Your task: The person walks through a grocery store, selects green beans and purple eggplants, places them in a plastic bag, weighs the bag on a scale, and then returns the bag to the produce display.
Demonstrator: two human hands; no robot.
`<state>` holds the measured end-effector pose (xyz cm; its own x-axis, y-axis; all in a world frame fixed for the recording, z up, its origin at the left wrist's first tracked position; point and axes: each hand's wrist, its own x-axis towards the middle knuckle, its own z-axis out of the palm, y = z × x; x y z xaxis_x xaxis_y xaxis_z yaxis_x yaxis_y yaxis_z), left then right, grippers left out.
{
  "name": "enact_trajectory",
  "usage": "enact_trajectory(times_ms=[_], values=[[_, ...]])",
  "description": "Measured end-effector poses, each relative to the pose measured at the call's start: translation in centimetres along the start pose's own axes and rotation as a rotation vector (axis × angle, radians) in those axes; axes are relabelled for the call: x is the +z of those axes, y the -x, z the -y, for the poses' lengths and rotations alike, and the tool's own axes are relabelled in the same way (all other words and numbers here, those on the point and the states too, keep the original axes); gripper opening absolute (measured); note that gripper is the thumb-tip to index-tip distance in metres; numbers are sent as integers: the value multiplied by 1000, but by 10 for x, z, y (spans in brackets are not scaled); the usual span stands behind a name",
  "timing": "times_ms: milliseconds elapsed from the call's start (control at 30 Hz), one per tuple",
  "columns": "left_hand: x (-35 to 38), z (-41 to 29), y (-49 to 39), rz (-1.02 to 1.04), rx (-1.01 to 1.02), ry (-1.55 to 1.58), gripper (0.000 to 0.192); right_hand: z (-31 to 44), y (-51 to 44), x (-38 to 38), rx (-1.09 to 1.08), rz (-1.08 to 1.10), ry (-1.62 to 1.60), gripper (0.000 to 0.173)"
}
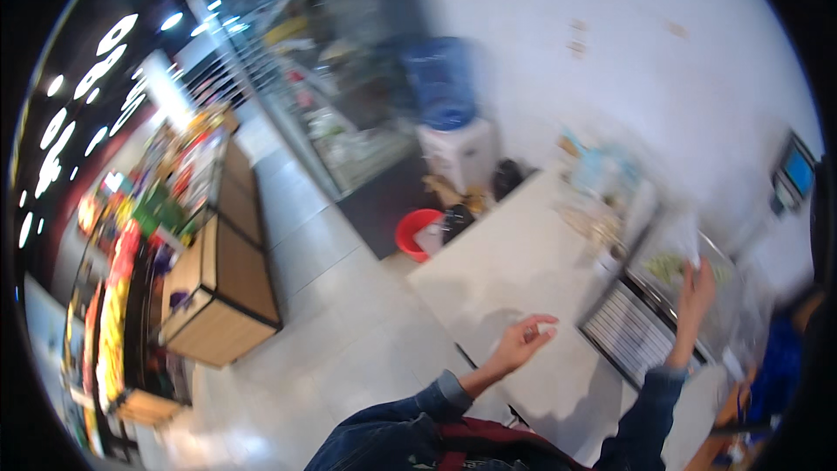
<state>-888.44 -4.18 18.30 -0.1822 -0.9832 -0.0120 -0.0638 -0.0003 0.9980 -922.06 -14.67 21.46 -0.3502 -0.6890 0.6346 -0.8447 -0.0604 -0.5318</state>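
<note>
My right hand [696, 294] reaches over a metal-edged machine, its fingers closed on a thin white sheet or bag [683, 235] that stands up from them; blur hides which it is. Beneath that hand lies green, leafy-looking stuff [667, 268] on the machine's pale surface. My left hand [523, 343] hovers above the light-coloured table [484, 281], thumb and fingers apart, holding nothing. Between the hands, a panel with pale slats or ribs [628, 324] makes up the front of the machine.
Light blue plastic bags [605, 170] and beige items [595, 222] lie by the wall. A water dispenser [461, 150] and a red basin [415, 235] stand beyond the table. Wooden display shelves [242, 275] with colourful goods are at left, a small screen [796, 170] at right.
</note>
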Motion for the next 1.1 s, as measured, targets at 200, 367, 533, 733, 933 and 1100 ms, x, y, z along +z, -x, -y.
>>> enact_trajectory(times_ms=[200,367,533,733,933,1100], values=[[-88,20,31,16,20,50,43,169,95,20,65,249,-420,34],[-196,25,82,83,-243,483,66,345,203,90,136,761,-714,21],[-333,41,113,-212,-158,538,55,470,263,170,187,1105,-1133,20],[-449,84,120,-655,-188,732,51,584,286,283,107,1468,-1120,32],[-633,96,104,-963,-248,584,47,738,317,416,-352,1899,-1046,99],[-790,68,95,-1109,-119,451,48,873,339,522,-314,2076,-1168,106]])
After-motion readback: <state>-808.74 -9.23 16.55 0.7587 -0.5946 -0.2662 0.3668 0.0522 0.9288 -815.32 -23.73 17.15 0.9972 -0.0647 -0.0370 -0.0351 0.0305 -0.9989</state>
